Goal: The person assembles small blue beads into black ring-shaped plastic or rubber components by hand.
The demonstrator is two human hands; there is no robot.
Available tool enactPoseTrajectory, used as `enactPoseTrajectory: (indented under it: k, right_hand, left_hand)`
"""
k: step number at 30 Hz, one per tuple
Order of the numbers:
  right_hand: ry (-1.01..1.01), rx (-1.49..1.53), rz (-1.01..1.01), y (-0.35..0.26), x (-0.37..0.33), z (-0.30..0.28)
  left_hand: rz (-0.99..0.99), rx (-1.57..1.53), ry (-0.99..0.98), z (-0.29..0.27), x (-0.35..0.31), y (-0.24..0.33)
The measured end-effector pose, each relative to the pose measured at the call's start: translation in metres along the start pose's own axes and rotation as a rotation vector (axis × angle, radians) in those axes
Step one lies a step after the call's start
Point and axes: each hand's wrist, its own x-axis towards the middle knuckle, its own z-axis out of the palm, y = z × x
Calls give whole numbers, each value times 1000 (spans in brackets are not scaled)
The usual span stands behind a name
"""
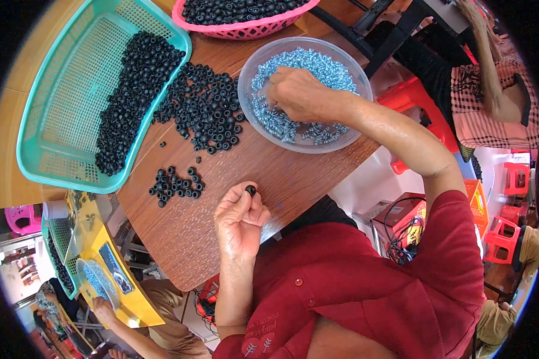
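Note:
My left hand (239,222) is raised over the near part of the wooden table. Its thumb and fingers pinch a small round black knob-like piece (250,189). My right hand (299,93) reaches into a clear plastic bowl (254,60), palm down with the fingers bent inward. Shiny pale-blue spiral pieces (317,63) lie heaped in that bowl; whatever is between the right fingertips is hidden. Left of the bowl spreads a pile of loose black pieces (203,105), hollow on one side. Closer to my left hand sits a smaller cluster of black pieces (176,186).
A teal mesh basket (72,107) part full of black pieces stands at the left of the brown table (233,164). Beyond it is a pink basket (245,30) of the same pieces. Another person's hand (105,311) works at a yellow table at lower left. Red stools (410,105) stand right.

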Motion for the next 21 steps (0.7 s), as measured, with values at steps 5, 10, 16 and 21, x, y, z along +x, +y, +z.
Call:
enactPoseTrajectory:
  k: [5,10,16,21]
  right_hand:
    - [97,123,54,-2,-5,-5]
    - [169,315,147,-21,-12,-26]
    - [139,811,193,-83,-29,-37]
    - [30,1002,97,-116,-35,-30]
  left_hand:
    - [-5,39,6,0,-3,2]
    - [7,10,-3,-4,-3,2]
    - [51,-5,-44,-3,-5,4]
    - [147,121,57,12,-12,8]
